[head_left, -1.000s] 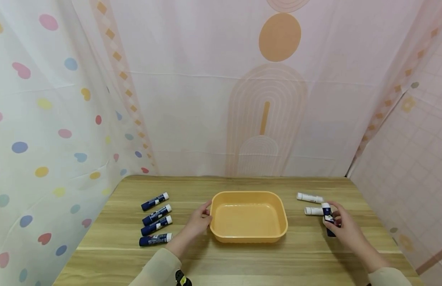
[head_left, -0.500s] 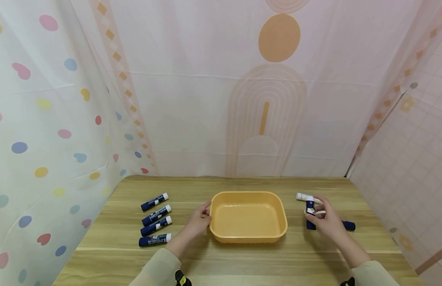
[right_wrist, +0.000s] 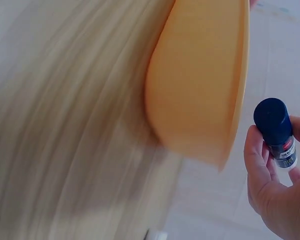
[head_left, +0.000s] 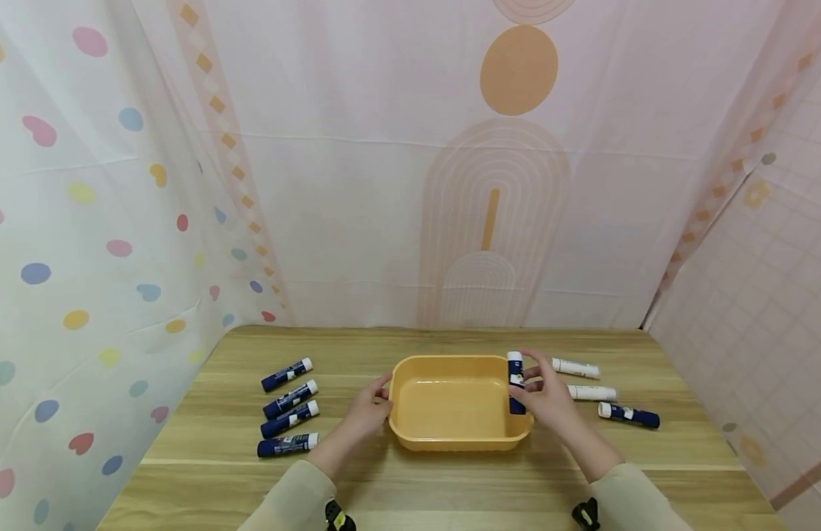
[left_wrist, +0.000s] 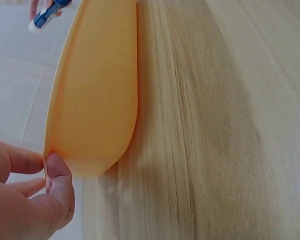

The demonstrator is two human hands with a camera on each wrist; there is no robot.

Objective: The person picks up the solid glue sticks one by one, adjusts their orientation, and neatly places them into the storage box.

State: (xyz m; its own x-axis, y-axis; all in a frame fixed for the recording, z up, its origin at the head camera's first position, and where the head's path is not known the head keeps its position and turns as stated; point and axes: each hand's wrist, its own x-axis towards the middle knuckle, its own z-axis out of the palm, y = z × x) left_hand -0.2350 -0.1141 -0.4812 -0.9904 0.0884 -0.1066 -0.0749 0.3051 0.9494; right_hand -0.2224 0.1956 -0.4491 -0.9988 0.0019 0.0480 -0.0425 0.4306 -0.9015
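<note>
A yellow plastic basin point(head_left: 459, 444) sits mid-table with a bare floor. My left hand point(head_left: 370, 407) pinches its left rim between thumb and fingers, as the left wrist view shows up close. In my right hand point(head_left: 546, 391) is a dark blue glue stick point(head_left: 515, 383) with a white end, gripped between thumb and fingers. It is held over the right side of the basin, its white end tilted away from me. The right wrist view shows the blue end of the glue stick point(right_wrist: 274, 122) above the rim, apart from the basin wall point(right_wrist: 200, 80).
Several dark blue glue sticks point(head_left: 291, 420) lie in a column at the left. Right of the basin lie two white sticks point(head_left: 576, 368) and another blue glue stick point(head_left: 629, 415). A patterned curtain point(head_left: 357, 221) hangs behind the wooden table point(head_left: 450, 494).
My right hand has carried the glue stick leftward from the right-side group to over the basin. The sticks it was covering now show. My left hand stays at the rim.
</note>
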